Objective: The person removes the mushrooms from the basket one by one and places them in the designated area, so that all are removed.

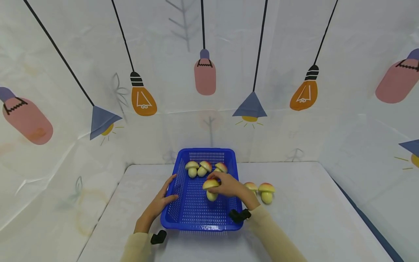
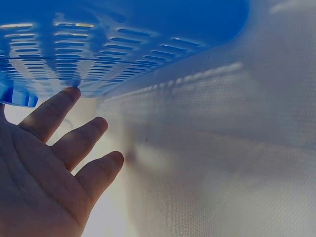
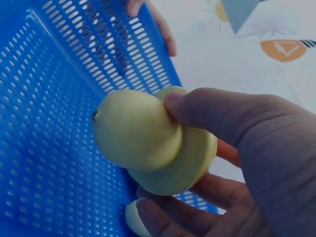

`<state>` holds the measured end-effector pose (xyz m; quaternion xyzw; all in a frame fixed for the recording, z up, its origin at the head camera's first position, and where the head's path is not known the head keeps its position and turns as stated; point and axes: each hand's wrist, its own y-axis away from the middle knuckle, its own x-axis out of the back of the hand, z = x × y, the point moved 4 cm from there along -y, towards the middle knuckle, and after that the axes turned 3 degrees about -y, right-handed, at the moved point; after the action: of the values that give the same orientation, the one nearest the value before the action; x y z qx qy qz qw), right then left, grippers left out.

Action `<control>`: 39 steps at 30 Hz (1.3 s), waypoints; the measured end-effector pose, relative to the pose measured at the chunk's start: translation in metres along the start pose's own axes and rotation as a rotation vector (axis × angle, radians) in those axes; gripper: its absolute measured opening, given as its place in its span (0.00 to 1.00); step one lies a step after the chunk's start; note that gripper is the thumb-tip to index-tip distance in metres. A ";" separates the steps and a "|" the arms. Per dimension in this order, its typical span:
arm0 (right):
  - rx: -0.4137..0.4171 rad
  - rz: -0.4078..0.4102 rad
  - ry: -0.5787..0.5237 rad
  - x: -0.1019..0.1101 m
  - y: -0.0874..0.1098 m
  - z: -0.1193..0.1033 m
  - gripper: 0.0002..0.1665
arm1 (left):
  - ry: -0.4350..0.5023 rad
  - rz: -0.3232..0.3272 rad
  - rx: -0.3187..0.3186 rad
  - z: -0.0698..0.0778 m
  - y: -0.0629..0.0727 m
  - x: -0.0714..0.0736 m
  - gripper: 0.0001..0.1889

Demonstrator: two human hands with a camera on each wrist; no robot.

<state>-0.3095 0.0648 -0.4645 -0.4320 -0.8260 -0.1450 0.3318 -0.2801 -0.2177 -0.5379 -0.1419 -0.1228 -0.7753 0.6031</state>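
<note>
Blue plastic basket [image 1: 203,227] on desk [image 1: 294,222]. Right grip [image 1: 229,185] pinches toy mushroom [image 1: 210,185] over it; left grip [image 1: 159,204], fingers straight, at left rim. Probably loading; next: lower, release near far three mushrooms [image 1: 192,166].

Booth-like setting, lamp-printed sheeting [image 1: 234,47] around white table [image 1: 320,218]

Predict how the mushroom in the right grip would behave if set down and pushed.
The mushroom would probably roll or tip, given its rounded shape. It seems stiff: the right grip leaves no visible dent. It looks smooth, so it might slip.
</note>
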 end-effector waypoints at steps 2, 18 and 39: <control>-0.004 0.002 -0.006 0.002 0.001 0.000 0.25 | -0.010 0.004 0.006 0.000 0.000 0.000 0.44; 0.042 0.067 -0.035 0.019 0.012 0.004 0.29 | -0.006 0.006 0.010 -0.002 0.000 0.000 0.44; -0.003 0.142 -0.125 0.038 0.034 0.011 0.30 | -0.017 0.008 0.001 -0.001 -0.001 0.001 0.44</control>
<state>-0.3025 0.1139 -0.4484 -0.4980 -0.8123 -0.0952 0.2882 -0.2812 -0.2187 -0.5387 -0.1485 -0.1279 -0.7716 0.6052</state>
